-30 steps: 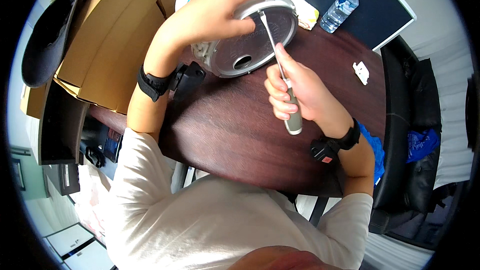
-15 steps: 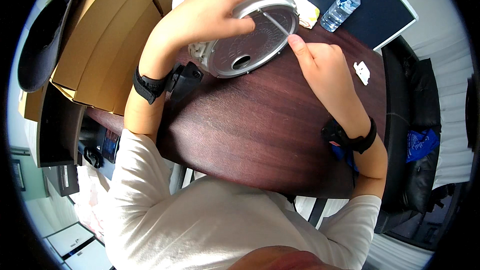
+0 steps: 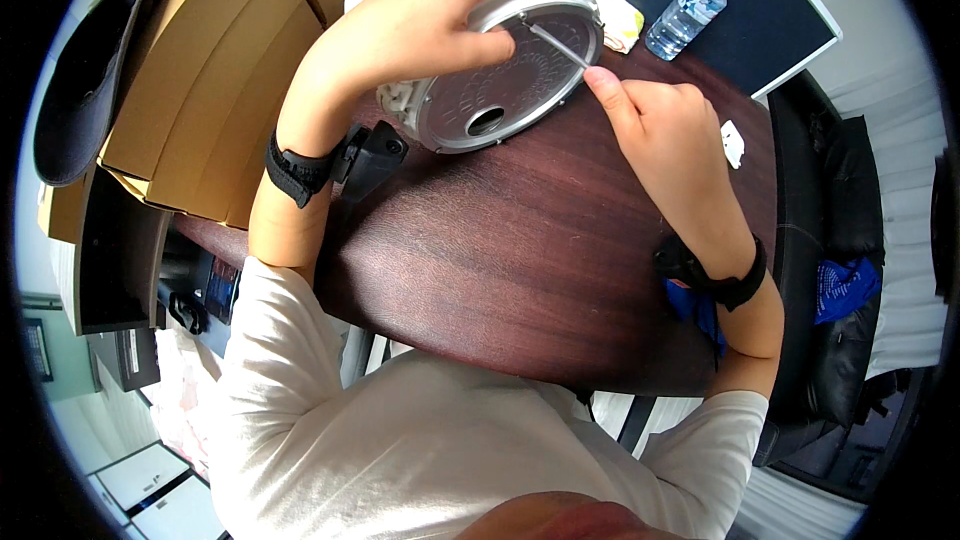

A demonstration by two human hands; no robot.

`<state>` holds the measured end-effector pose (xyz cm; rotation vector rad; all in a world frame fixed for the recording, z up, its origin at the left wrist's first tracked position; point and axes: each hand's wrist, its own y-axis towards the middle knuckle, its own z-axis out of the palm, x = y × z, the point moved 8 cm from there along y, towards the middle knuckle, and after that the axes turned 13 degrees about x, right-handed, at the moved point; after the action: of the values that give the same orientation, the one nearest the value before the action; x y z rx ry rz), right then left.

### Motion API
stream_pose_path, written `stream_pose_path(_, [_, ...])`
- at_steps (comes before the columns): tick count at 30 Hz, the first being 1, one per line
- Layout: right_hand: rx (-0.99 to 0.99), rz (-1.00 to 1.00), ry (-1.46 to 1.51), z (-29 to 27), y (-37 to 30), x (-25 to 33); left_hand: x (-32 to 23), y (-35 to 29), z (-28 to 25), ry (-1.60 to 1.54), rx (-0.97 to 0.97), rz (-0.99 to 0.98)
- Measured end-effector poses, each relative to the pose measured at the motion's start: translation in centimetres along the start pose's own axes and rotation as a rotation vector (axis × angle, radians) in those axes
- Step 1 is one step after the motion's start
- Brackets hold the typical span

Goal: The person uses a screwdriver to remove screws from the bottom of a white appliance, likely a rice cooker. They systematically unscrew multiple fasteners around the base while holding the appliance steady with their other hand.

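Note:
A round white appliance (image 3: 405, 102) lies tipped on its side at the far middle of the table. Its silver disc-shaped underside (image 3: 470, 90) faces me and has one oval hole low down. My left hand (image 3: 450, 5) is spread over the upper side and rim, fingers on top and thumb against the underside's edge, steadying it. My right hand (image 3: 655, 125) is closed on a screwdriver (image 3: 558, 46), thumb along it. Its thin metal shaft reaches the upper rim of the underside; the handle is hidden in my fist, and the fastener at the tip is too small to make out.
Behind the appliance lie a folded cloth (image 3: 614, 17) and a water bottle (image 3: 690, 12) with a blue cap. A small white piece (image 3: 732, 144) is right of my right hand. Cardboard boxes (image 3: 215, 70) stand on the left, and a black sofa (image 3: 805, 240) beyond the table's right edge.
My right hand has shifted slightly to the right with the screwdriver, partly covering the small white piece. The appliance has moved very slightly right under my left hand.

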<state>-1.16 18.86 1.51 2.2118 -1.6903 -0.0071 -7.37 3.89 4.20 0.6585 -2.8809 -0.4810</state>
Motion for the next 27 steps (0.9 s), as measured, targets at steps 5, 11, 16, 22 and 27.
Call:
stream_pose_path(5, [-0.042,-0.031,-0.052,-0.5,0.0,0.5,0.0,0.0,-0.1,-0.006,0.009,-0.008])
stream_pose_path(11, [-0.038,-0.036,-0.075,-0.7,0.0,0.7,0.0,0.1,0.0,0.028,-0.004,0.015])
stream_pose_path(16, [0.077,0.029,0.144,0.8,0.4,0.0,0.0,0.0,0.2,0.021,-0.008,0.024])
stream_pose_path(22, [0.671,0.283,1.218,8.4,-1.2,0.1,-0.1,0.2,0.3,0.012,0.002,0.028])
stream_pose_path(27, [0.909,0.25,1.906,10.6,-2.5,4.2,0.0,0.2,0.3,0.009,-0.001,0.012])
